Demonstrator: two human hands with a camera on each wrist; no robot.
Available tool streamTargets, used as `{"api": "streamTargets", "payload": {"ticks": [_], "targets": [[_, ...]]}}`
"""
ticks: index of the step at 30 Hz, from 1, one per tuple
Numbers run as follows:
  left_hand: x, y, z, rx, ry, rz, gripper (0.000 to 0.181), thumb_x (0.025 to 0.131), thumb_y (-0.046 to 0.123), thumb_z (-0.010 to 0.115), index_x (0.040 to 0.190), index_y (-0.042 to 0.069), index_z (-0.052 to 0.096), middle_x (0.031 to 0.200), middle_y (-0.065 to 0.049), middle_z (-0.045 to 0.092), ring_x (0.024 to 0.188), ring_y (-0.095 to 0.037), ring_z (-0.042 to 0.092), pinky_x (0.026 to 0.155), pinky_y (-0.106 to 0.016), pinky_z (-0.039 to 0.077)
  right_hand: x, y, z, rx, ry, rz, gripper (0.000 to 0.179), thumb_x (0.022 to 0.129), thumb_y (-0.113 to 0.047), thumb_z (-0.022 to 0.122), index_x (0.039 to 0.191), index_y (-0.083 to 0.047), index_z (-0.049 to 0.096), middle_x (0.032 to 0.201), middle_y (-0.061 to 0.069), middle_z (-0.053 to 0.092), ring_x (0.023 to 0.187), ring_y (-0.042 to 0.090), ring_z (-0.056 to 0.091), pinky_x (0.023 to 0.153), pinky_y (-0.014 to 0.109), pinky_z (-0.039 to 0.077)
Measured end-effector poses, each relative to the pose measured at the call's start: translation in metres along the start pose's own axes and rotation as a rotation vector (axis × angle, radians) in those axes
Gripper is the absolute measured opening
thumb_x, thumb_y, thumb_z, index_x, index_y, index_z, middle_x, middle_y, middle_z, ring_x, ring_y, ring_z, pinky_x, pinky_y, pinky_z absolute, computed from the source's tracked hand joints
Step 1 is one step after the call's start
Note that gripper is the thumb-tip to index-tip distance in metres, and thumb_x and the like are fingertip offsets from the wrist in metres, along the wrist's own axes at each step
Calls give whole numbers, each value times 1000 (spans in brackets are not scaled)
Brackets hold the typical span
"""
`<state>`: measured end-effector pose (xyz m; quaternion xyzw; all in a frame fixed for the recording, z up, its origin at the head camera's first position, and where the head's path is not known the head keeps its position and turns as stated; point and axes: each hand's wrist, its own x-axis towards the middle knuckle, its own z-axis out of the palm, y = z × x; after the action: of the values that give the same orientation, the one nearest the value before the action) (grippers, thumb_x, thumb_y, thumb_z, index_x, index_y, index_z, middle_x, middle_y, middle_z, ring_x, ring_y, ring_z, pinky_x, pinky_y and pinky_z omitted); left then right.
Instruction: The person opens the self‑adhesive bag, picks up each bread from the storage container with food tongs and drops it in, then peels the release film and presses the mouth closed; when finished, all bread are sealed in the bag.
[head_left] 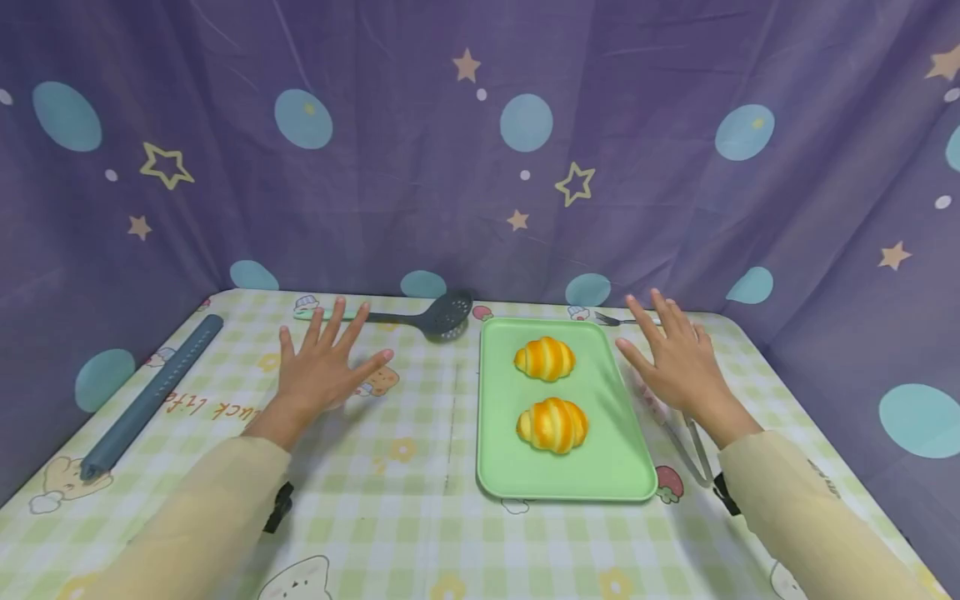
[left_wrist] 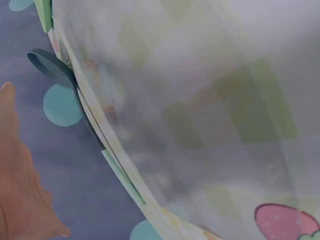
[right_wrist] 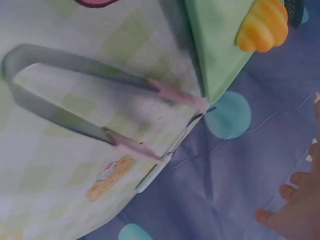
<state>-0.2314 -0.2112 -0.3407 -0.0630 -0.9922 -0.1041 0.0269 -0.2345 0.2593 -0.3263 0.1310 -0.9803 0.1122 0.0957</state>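
Both hands are held out with fingers spread and nothing in them. My left hand is over the checked tablecloth, nearest the slotted ladle, whose pale green handle passes behind its fingers in the head view. My right hand hovers to the right of a green tray. Two croissants lie on that tray, one behind the other. Beneath the right hand are metal tongs with pink tips, spread apart. A fork lies behind them, partly hidden by that hand.
A dark blue-grey rolled-up cylinder lies slantwise along the left side of the table. Behind the table hangs a purple curtain with stars and blue spots, which also closes off both sides.
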Motion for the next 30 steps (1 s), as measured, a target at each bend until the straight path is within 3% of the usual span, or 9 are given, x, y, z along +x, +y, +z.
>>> {"api": "streamTargets", "payload": {"ticks": [4,10,24,30], "targets": [[-2,2,-4,18,-10,28,90,98,75,35,165,26,1,169,-10,-12,153,-42,-8,111,-70,-19,2,-12,-3,9,62,-72,67,108,-46,44,164,-16,21,167,21,12,150,47,19,114,70,17],[-7,6,-10,23,-35,88,89,99,70,43,165,28,1,170,-11,-9,154,-42,-4,113,-71,-14,5,-34,-2,44,89,-139,63,108,-40,49,161,-12,31,167,18,20,147,46,27,112,70,26],[-23,6,-8,-21,-4,264,91,93,63,62,164,22,21,168,-16,15,150,-46,21,113,-76,9,8,-94,8,181,45,-256,65,103,-36,62,158,-12,37,159,18,35,141,43,39,111,64,35],[-26,2,-3,-57,-66,335,92,89,61,68,161,18,31,166,-17,24,147,-45,29,111,-76,18,10,-116,13,256,-24,-283,71,100,-41,65,159,-15,36,157,15,40,138,41,44,109,59,40]]}}
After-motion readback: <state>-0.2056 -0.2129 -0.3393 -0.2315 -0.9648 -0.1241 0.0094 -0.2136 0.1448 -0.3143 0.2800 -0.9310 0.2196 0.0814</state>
